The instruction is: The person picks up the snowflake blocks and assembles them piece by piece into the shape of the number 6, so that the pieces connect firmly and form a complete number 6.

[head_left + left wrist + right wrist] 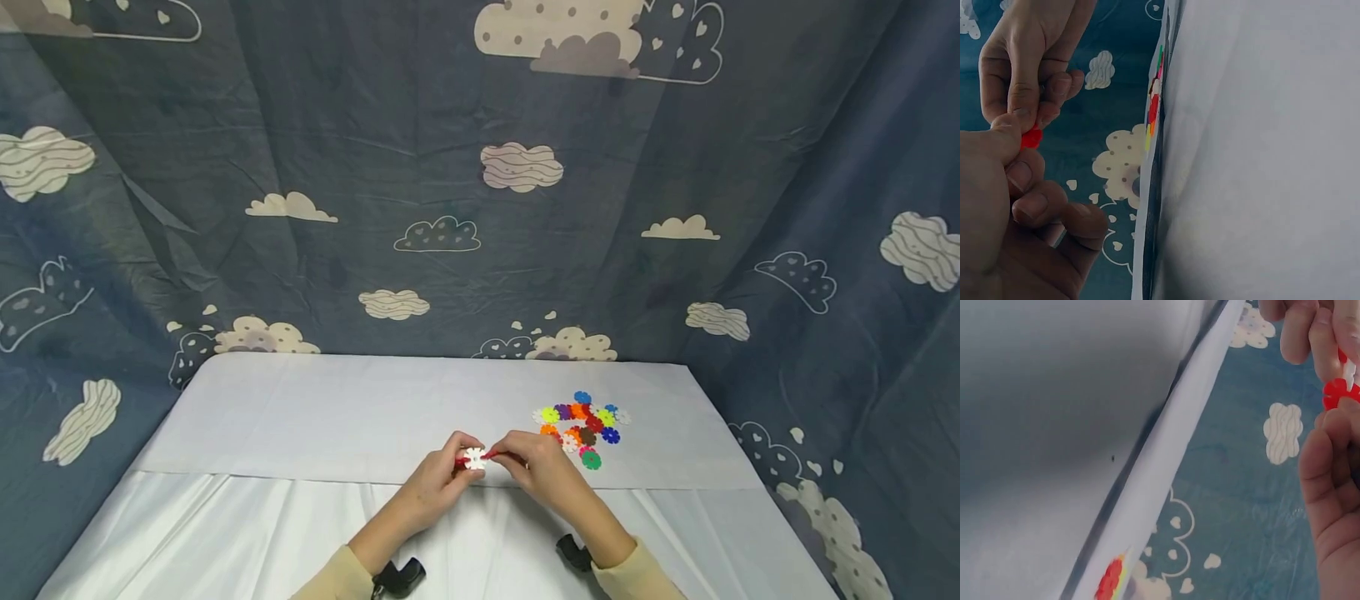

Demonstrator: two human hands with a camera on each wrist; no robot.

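Tabletop [337,417] with discs [593,424], patterned curtain [337,275] behind

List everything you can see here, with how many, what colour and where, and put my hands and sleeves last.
White piece: one, white, between the hands
Red pieces: two visible, red, one either side of the white piece
Loose pieces: many, overlapping so not countable; blue, yellow, orange, red, purple, brown, green, pink, white; on the table's right side
Table: one, white-covered, beneath the hands
Backdrop: dark blue with pale cloud prints, behind the table and at both sides
Black devices: two, black, one by each wrist
Sleeves: two, pale yellow, at the bottom edge
Left hand: one, bare, gripping a red piece
Right hand: one, bare, pinching the other red piece
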